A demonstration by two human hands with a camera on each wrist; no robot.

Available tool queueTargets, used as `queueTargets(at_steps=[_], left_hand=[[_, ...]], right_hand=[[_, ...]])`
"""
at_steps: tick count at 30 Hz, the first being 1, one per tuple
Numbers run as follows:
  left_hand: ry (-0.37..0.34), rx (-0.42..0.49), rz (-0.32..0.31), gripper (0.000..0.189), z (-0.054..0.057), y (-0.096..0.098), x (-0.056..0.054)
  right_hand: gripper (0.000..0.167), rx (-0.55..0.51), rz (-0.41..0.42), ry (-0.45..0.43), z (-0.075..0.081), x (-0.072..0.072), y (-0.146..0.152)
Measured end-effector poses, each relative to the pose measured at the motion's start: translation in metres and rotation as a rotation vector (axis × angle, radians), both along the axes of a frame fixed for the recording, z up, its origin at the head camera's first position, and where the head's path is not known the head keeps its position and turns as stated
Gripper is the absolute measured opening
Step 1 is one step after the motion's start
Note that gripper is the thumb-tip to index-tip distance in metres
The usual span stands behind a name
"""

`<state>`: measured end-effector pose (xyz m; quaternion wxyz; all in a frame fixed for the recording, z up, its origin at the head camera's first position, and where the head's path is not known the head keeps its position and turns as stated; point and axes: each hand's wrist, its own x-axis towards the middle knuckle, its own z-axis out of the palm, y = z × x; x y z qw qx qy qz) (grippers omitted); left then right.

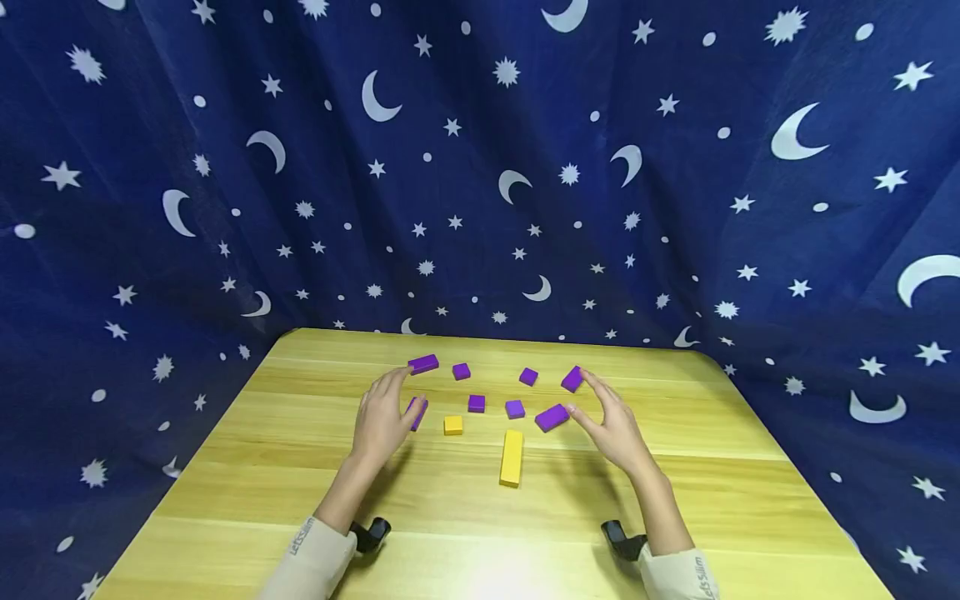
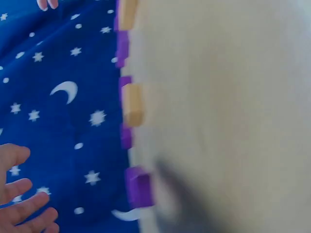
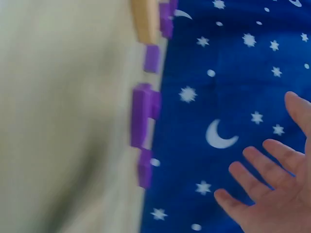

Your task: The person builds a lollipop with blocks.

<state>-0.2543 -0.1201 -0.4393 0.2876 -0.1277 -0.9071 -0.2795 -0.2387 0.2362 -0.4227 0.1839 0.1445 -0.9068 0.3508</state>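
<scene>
My left hand [image 1: 381, 421] is held over the wooden table's left side, its fingers spread and nothing in them in the left wrist view. Nearest to it are a purple block [image 1: 423, 363] past its fingertips and another purple block [image 1: 418, 415] partly hidden by its thumb. On the other side, my right hand [image 1: 617, 429] also hovers with spread fingers and holds nothing. A long purple block [image 1: 552, 417] lies by its thumb and a purple block [image 1: 572, 379] by its fingertips. Between the hands lie a small yellow block [image 1: 453, 425] and a long yellow block [image 1: 511, 458].
Several small purple blocks, among them a far one [image 1: 461, 372] and a nearer one [image 1: 515, 409], are scattered between the hands. Behind the wooden table [image 1: 247, 500] hangs a dark blue curtain [image 1: 465, 192] with moons and stars. A black wrist device [image 1: 371, 535] sits below the left forearm.
</scene>
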Motion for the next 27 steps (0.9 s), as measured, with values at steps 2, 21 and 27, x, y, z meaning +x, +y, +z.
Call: queueTargets(at_steps=[2, 21, 27], left_hand=[[0.008, 0.045, 0.006, 0.046, -0.013, 0.006, 0.0], [-0.2, 0.273, -0.276, 0.042, -0.079, 0.037, -0.011], [-0.176, 0.244, -0.253, 0.038, -0.09, 0.036, -0.013]], right_hand=[[0.062, -0.05, 0.007, -0.038, -0.012, 0.003, -0.005], [0.077, -0.434, 0.328, -0.361, -0.08, 0.017, -0.045], [0.093, -0.255, 0.266, -0.41, -0.089, 0.021, -0.052]])
